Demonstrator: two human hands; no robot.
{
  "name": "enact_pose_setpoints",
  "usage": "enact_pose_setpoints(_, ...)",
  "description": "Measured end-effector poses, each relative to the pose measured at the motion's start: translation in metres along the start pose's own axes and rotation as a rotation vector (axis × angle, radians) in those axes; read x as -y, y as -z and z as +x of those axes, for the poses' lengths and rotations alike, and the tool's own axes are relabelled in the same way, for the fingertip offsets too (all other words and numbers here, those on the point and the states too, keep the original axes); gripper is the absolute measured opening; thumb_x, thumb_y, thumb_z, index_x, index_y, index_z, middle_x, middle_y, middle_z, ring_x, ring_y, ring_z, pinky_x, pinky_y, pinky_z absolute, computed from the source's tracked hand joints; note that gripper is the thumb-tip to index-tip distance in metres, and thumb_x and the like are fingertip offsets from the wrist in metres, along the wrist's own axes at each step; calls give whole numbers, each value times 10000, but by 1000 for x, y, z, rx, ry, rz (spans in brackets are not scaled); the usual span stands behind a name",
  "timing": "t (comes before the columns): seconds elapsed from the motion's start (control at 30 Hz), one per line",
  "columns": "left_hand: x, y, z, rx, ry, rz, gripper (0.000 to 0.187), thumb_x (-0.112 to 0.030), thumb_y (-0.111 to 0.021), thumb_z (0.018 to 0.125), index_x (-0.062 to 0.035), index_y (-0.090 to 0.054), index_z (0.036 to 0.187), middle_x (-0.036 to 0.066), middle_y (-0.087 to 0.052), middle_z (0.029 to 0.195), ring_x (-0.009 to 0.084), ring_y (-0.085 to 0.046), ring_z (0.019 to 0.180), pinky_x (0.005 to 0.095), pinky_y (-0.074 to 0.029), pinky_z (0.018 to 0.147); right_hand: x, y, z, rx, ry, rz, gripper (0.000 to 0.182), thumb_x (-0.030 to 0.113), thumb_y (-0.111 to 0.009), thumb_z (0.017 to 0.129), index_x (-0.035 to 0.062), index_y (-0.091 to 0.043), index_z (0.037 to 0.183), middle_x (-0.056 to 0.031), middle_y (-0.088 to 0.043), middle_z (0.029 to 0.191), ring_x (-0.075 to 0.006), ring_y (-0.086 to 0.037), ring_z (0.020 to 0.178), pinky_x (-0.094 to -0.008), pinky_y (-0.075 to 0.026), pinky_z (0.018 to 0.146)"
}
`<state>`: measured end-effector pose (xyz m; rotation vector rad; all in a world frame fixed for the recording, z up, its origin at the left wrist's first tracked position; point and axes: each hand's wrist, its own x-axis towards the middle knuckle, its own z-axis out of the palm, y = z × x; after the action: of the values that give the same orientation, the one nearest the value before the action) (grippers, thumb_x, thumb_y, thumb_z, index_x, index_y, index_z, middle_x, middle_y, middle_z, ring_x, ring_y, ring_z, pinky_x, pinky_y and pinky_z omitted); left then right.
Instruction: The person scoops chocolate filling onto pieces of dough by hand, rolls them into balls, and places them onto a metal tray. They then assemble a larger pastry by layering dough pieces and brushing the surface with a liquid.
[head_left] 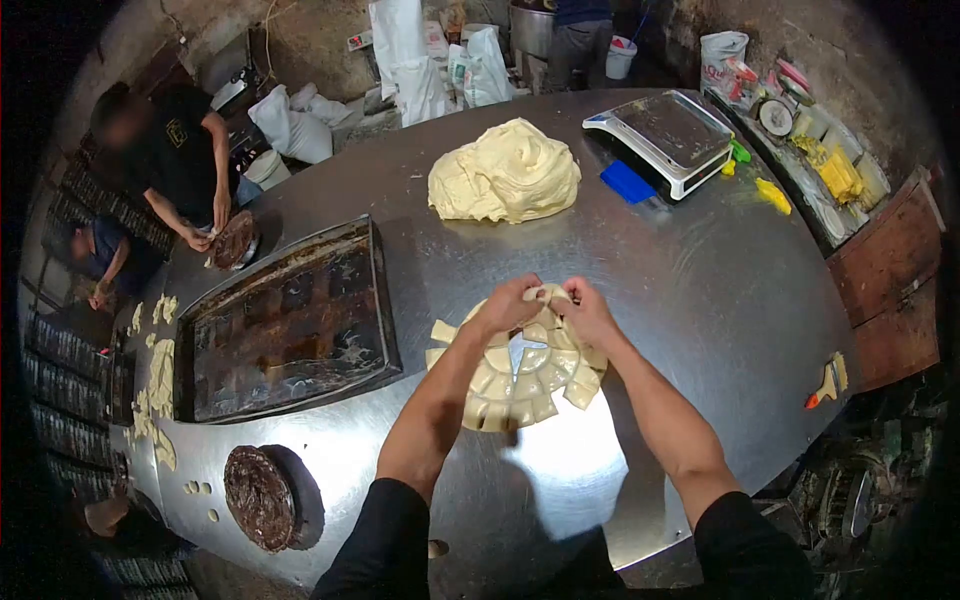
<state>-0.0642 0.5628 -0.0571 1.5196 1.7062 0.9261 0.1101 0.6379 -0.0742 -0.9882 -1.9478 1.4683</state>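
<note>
A flat round of pale dough (495, 385), cut into several small squarish pieces, lies on the metal table in front of me. At its far edge my left hand (510, 305) and my right hand (588, 312) come close together. Both have their fingers closed on a piece of dough (545, 293) between them. The fingertips partly hide this piece. Some cut pieces sit slightly apart, with bare metal showing in the middle of the round. Beyond my hands rests a large, smooth mound of dough (505, 175).
A dark baking tray (290, 335) and a bowl of dark brown paste (260, 498) are on the left. Far right stand a scale (665, 140), a blue scraper (628, 182) and a brush (830, 383). At the left edge, a co-worker (185, 150) handles another bowl (233, 242).
</note>
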Motion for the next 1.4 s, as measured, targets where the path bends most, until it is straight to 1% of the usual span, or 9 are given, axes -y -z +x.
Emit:
enact_pose_setpoints(0.33,-138,121,-215,-129,90,-439,253,-63,-626,832,-6,-547,1066,14,-574,929,95,-534,849,239,-446,758,205,-45,-133,266,40,444,161,80,-632,848,26,-554,978,-3,-588,823,-49,-531,716,-200,-441,610)
enact_pose_setpoints(0.53,-44,122,-387,-217,393,-498,387,-152,-639,835,17,-541,1169,93,-603,1081,153,-553,1007,274,-451,864,150,-179,-216,617,-250,556,239,116,-604,879,24,-556,1094,-78,-617,912,-112,-598,780,-236,-491,648)
enact_pose_setpoints(0.67,34,95,-464,-396,601,413,669,-374,-656,768,86,-500,1228,283,-545,1198,432,-535,1103,445,-415,968,69,-216,-233,525,217,-441,470,199,-641,829,18,-514,1243,-95,-646,913,-166,-618,822,-289,-493,730)
enact_pose_setpoints(0.9,12,51,-369,-465,383,-366,416,-101,-588,870,8,-506,1263,141,-596,1168,196,-581,1046,284,-451,910,67,-122,-104,4,-62,-398,547,279,-626,819,32,-493,1289,-198,-624,1098,-301,-617,979,-367,-484,843)
enact_pose_setpoints(1.07,62,15,-238,-647,445,-417,499,-119,-623,838,41,-465,1283,161,-569,1191,197,-546,1097,285,-428,926,-5,-106,12,-258,174,-602,610,281,-674,774,-4,-485,1279,-203,-631,1085,-386,-601,986,-396,-482,856)
enact_pose_setpoints(1.2,84,2,-169,-726,456,-525,608,-266,-654,817,12,-454,1319,190,-568,1231,261,-563,1114,333,-446,914,7,-117,22,-194,8,-555,573,245,-695,756,2,-518,1244,-218,-597,1146,-348,-553,1101,-405,-433,929)
enact_pose_setpoints(1.27,67,10,-156,-668,563,-554,596,-254,-661,803,0,-470,1306,202,-575,1204,276,-574,1088,335,-453,901,6,-111,31,207,-385,-133,440,246,-698,751,-14,-593,1091,-96,-647,948,-233,-609,878,-319,-471,792)
enact_pose_setpoints(1.33,62,15,-146,-617,660,-576,585,-243,-668,788,-11,-487,1293,213,-583,1176,292,-586,1062,338,-460,888,30,-102,20,290,-321,-278,387,233,-695,752,-13,-600,1036,-75,-631,927,-201,-595,863,-306,-467,775)
enact_pose_setpoints(1.4,73,9,-136,-527,628,238,562,-192,-676,748,-32,-502,1258,209,-608,1093,322,-605,999,367,-477,860,40,-100,11,371,-252,-422,335,220,-691,753,-12,-607,981,-55,-614,906,-168,-580,848,-294,-462,758)
